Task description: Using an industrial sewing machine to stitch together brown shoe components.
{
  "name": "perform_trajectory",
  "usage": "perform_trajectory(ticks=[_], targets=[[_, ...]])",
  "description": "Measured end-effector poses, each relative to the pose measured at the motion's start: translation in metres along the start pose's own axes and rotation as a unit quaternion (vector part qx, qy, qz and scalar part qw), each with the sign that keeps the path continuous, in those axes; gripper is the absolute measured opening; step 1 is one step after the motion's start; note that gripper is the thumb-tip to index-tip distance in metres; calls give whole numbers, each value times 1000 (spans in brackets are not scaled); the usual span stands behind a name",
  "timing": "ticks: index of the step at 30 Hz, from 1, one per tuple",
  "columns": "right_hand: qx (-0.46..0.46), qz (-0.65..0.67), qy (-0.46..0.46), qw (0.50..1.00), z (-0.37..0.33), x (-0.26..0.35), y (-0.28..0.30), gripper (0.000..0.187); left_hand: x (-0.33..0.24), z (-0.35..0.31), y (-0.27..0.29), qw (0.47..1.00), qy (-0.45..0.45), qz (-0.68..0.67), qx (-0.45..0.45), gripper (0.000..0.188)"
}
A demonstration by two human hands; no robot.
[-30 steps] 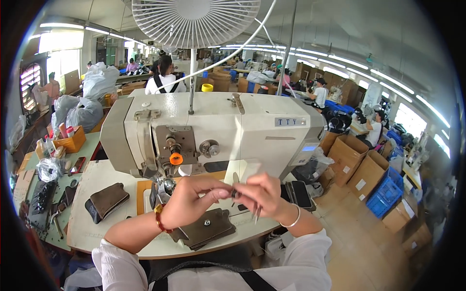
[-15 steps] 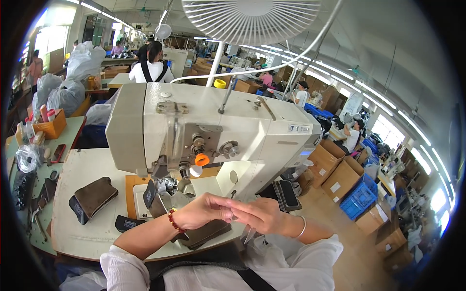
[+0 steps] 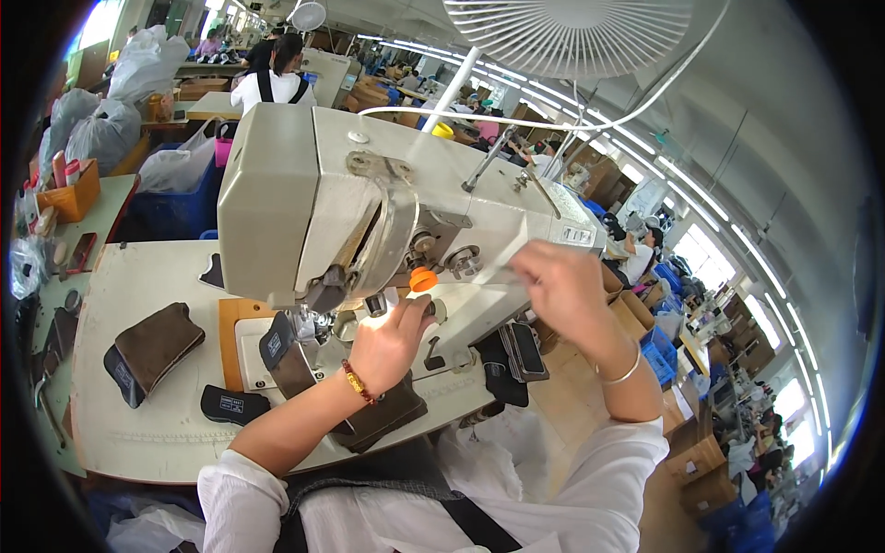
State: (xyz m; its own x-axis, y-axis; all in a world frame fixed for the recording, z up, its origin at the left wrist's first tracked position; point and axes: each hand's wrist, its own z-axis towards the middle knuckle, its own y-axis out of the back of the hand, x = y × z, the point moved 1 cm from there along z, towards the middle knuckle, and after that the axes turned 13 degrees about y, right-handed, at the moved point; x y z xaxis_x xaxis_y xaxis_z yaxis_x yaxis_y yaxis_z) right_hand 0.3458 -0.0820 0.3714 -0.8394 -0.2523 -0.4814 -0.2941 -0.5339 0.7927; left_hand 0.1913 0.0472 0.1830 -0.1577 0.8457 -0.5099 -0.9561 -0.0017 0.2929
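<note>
A cream sewing machine (image 3: 267, 203) fills the middle of the view, with an orange round part (image 3: 423, 279) on its front. Just below that part is my left hand (image 3: 392, 339), thumb and fingers pinched together; what they hold, if anything, is too small to see. My right hand (image 3: 567, 288) is raised in front of the machine's arm, fingers curled in, slightly blurred, and their grip cannot be made out. Near the needle area stands a brown piece with a black end (image 3: 279, 343). Partly behind my left forearm lies another brown piece (image 3: 392, 415).
On the white table (image 3: 138, 452) lie a brown-and-black folded piece (image 3: 159, 346) and a black labelled piece (image 3: 233, 404). A white fan (image 3: 572, 32) hangs above. Dark pieces (image 3: 516, 355) sit at the right edge. Cardboard boxes (image 3: 696, 456) stand on the floor; a person (image 3: 272, 78) works ahead.
My hands, together in front of the machine before, have parted. The left has gone forward to the machine's front; the right has risen to the right. The view has shifted and tilted.
</note>
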Motion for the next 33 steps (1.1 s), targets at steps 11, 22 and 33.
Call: perform_trajectory(ticks=[11,22,33], targets=[[-38,77,67,994,21,53,-18,10,-8,0,-8,998,10,-39,-50,30],[-85,-38,-37,995,20,38,-12,22,-18,3,9,999,-13,15,-38,33],[-113,64,1,992,24,37,-5,15,-18,3,9,998,-43,36,-26,36]])
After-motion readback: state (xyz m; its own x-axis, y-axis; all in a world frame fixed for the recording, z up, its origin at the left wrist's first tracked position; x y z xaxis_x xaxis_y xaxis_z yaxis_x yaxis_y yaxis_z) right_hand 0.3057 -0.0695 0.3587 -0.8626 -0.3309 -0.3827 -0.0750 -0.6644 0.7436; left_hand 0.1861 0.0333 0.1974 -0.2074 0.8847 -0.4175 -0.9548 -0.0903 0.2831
